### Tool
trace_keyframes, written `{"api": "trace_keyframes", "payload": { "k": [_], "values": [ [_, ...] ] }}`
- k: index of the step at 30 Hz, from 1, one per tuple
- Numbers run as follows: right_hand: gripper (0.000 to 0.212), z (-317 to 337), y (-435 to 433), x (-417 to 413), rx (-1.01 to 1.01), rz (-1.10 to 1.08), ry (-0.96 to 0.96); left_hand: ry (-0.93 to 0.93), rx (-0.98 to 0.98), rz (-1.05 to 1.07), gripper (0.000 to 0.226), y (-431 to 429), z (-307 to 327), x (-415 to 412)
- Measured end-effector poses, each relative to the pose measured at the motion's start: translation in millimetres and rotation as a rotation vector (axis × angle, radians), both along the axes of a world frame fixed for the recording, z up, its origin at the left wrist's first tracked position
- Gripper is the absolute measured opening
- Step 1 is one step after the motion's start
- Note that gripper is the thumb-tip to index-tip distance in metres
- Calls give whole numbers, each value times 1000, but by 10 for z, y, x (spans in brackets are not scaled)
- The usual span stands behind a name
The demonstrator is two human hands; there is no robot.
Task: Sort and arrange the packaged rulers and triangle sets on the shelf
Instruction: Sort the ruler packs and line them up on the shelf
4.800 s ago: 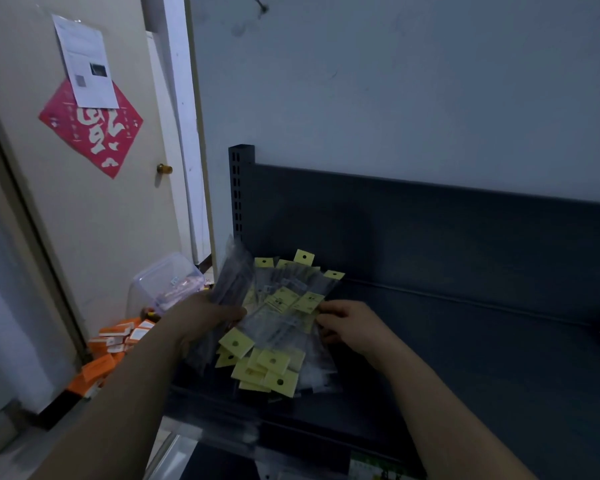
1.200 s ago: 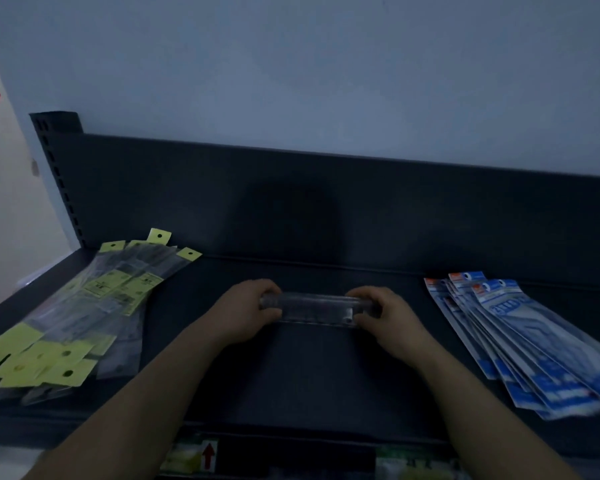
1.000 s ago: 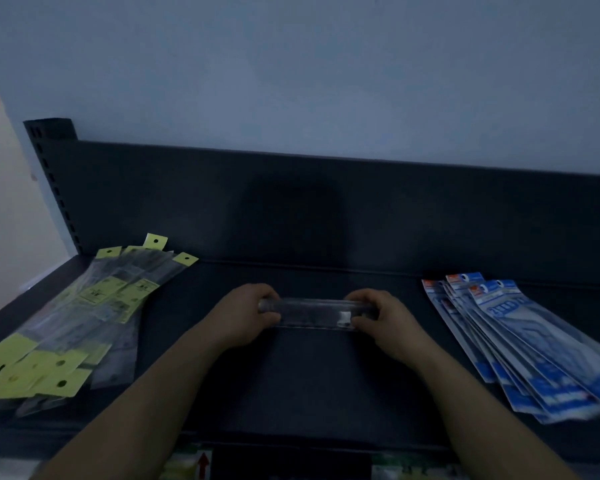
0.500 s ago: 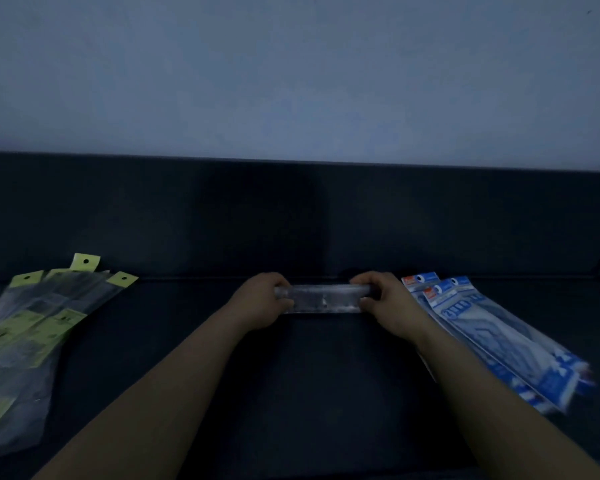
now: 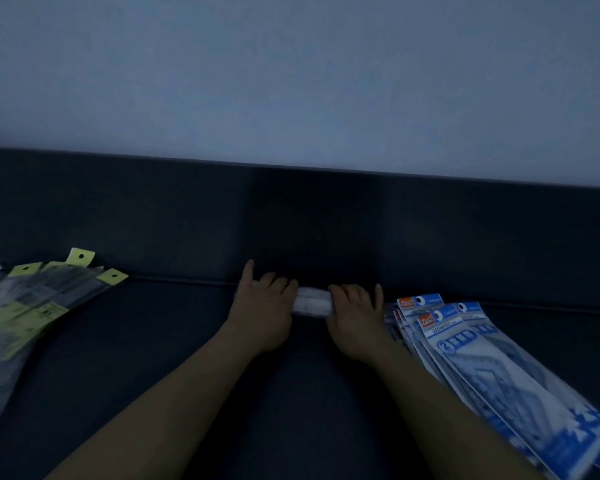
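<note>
Packaged rulers with yellow hang tags lie fanned out at the left end of the dark shelf. Their clear sleeves overlap, and the far tags reach almost to the shelf's upright back panel.

In the middle, both bare forearms reach in from the near edge toward the back of the shelf. The left hand lies over the left end of a clear ruler bundle, with its fingers bent down around it and its outermost finger sticking out toward the back panel. Only a short pale stretch of the bundle shows between the two hands. It lies crosswise, low on the shelf and close to the back panel. The right hand grips the bundle's right end in the same way, knuckles bent over it and the little finger held out to the side.

Just beside the right hand, a stack of blue-and-white triangle set packs lies fanned and overlapping. It runs from near the back panel toward the near right corner. A plain pale wall rises above the back panel.
</note>
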State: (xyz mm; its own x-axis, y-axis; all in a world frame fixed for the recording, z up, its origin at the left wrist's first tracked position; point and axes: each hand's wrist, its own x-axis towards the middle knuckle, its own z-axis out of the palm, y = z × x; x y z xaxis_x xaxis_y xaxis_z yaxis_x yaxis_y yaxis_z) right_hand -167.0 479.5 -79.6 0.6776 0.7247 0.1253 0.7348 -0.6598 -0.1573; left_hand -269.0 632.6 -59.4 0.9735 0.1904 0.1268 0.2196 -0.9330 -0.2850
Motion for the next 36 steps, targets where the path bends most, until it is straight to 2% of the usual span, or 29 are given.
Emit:
{"api": "trace_keyframes", "payload": {
  "k": [4, 8, 12, 16, 19, 21, 27, 36],
  "values": [
    [70, -39, -42, -83, -50, 27, -27, 40, 61, -18, 56, -36, 4, -77],
    [71, 3, -76, -173, -114, 27, -33, 98, 118, -65, 85, 2, -17, -174],
    [70, 39, -156, -347, -185, 9, 6, 85, 91, -90, 93, 8, 1, -307],
    [71, 50, -261, -518, -234, -2, 48, 104, -11, -92, 96, -57, -64, -514],
    [71, 72, -312, -590, -228, 18, 106, 134, -175, -44, 77, -136, -75, -665],
    [71, 86, -342, -653, -230, 23, 130, 155, -242, -23, 72, -192, -52, -750],
    [72, 100, -445, -860, -238, 35, 173, 234, -383, -6, 78, -294, -90, -991],
    [79, 98, -601, -1067, -255, 39, 156, 207, -493, -6, 79, -460, -101, -1290]
  ]
}}
